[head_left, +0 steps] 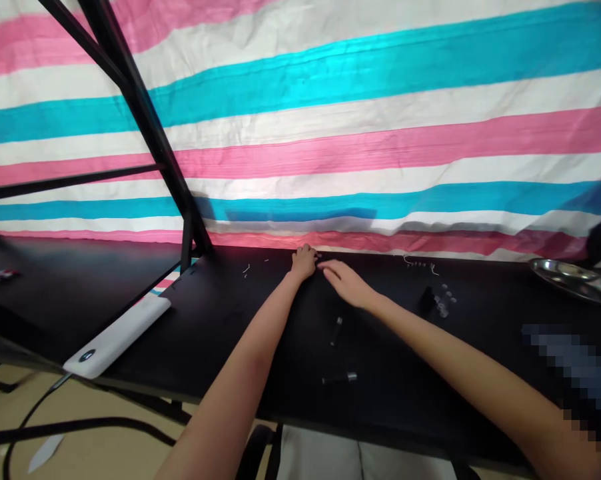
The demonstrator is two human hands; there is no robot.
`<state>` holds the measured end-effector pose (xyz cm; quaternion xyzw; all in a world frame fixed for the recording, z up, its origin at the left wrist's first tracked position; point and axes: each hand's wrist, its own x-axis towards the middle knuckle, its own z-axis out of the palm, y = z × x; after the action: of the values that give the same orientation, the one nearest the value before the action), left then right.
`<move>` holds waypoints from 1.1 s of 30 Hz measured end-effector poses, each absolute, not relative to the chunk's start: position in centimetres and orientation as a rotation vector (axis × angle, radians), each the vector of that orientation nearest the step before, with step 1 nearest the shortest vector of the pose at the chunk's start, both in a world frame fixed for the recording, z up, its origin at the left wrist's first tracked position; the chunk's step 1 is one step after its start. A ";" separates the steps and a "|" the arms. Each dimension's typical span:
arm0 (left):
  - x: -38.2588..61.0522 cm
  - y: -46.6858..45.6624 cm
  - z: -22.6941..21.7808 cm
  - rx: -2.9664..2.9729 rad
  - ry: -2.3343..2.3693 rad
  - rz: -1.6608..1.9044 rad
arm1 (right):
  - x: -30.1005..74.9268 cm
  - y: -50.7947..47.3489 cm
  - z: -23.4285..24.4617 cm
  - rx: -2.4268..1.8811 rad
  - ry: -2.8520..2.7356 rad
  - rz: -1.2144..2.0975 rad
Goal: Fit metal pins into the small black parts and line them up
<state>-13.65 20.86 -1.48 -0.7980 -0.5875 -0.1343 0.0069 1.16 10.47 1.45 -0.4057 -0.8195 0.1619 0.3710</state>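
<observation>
Near the back edge of the black table [220, 333], my left hand [304, 262] rests with its fingers bent. A tiny dark thing shows at its fingertips, too small and blurred to name. Just to its right is my right hand [348, 283], its fingers stretched toward the left one and the thumb slightly apart; I see nothing in it. Closer to me lie two small dark sticks with shiny ends, one [337, 331] pointing away and the other [339, 378] lying crosswise.
Right of my arms are a small black object [427, 300], several clear pieces [445, 301] and thin white bits [434, 269]. A shiny metal tray [575, 280] stands farther right. On the left lies a white device [118, 337] with a cable, near a black metal frame [165, 160].
</observation>
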 end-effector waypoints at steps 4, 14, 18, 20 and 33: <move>-13.5 20.8 -0.9 -2.485 -1.876 -0.409 | 3.0 2.5 2.2 -0.943 -2.334 0.552; -14.8 7.3 2.2 -2.710 -1.859 -0.801 | 2.5 -4.9 -0.7 -0.842 -2.707 0.550; -13.7 4.2 1.3 -2.907 -1.740 -0.770 | 2.6 -4.6 -0.9 -0.841 -2.668 0.547; -13.1 3.9 0.5 -2.978 -1.734 -0.767 | 2.7 -4.5 -1.0 -0.836 -2.646 0.567; -12.0 6.1 -1.1 -3.042 -2.074 -1.047 | 2.8 -1.9 -1.9 -0.718 -2.548 0.703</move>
<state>-11.95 6.08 -1.13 -0.7485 -0.5101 -0.2576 -0.3365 2.79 -1.87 -1.92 -0.2570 -0.9115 0.2514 0.2000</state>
